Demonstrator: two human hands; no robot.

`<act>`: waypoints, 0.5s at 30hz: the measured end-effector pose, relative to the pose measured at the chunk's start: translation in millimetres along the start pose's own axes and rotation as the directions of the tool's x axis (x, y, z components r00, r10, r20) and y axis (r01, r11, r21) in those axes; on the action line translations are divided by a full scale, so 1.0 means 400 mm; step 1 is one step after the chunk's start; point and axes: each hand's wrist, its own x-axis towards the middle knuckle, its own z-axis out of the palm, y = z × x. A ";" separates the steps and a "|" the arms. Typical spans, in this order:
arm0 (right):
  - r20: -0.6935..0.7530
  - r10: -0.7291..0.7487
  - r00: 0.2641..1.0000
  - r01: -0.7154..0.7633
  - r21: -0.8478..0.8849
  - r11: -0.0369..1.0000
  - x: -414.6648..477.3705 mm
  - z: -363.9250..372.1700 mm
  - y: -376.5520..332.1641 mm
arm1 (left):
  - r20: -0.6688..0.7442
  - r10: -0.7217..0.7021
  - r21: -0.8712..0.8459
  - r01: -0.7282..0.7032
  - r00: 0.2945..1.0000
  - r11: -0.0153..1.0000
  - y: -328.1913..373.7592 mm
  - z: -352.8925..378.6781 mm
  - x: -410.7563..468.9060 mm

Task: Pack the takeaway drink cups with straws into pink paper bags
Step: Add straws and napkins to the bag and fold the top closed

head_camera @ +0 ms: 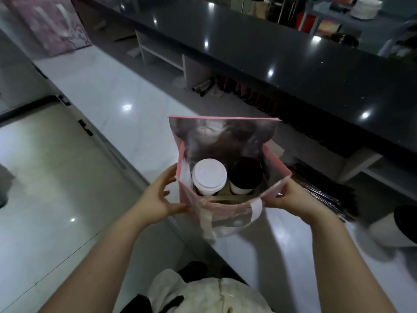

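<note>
Holds a pink paper bag (225,132) upright and open at the centre of the view, over a white worktop (101,98). Brackets the bag's near-left corner, at about 8 o'clock of it, with the left hand (158,199): fingers spread and lightly bent, tips touching the left wall, thumb laid against the near wall. Pinches the near wall's rim at about 4 o'clock with the right hand (291,199), thumb on top and fingers pressed together beneath the paper, just beside a white ribbon handle (256,208) that flops outward over that wall. Contains two cups side by side, upright, in a cardboard carrier (225,196): a white-lidded cup (209,175) on the 9 o'clock side and a black-lidded cup (245,172) on the 3 o'clock side, close together. Shows a dark printed picture on the inside of the far wall, at 12 o'clock above the lids. Faces a glossy dark counter (270,53) running from 12 towards 3 o'clock. Has a second pink bag (49,23) well apart at 11 o'clock, a blurred black-lidded cup (404,224) at the edge near 4 o'clock, and, just past the right hand at 3 o'clock, a dark bundle (327,195) of what may be wrapped straws
</note>
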 end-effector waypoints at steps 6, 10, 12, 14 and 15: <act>-0.160 -0.026 0.987 0.053 0.162 0.985 0.040 0.063 0.008 | -0.062 0.049 -0.100 -0.055 0.997 0.993 -0.029 0.024 0.092; -0.306 -0.014 0.952 0.094 0.248 0.964 0.094 0.125 -0.005 | -0.198 0.055 -0.142 -0.084 0.979 0.986 -0.031 -0.005 0.168; -0.344 0.005 0.939 0.099 0.283 0.954 0.129 0.161 -0.022 | -0.294 0.039 -0.158 -0.089 0.955 0.983 -0.026 -0.026 0.202; -0.357 0.020 0.934 0.102 0.317 0.943 0.160 0.198 -0.047 | -0.362 0.014 -0.162 -0.078 0.932 0.984 -0.017 -0.048 0.219; -0.365 0.019 0.931 0.108 0.326 0.939 0.173 0.216 -0.058 | -0.375 0.002 -0.159 -0.066 0.927 0.985 -0.011 -0.058 0.223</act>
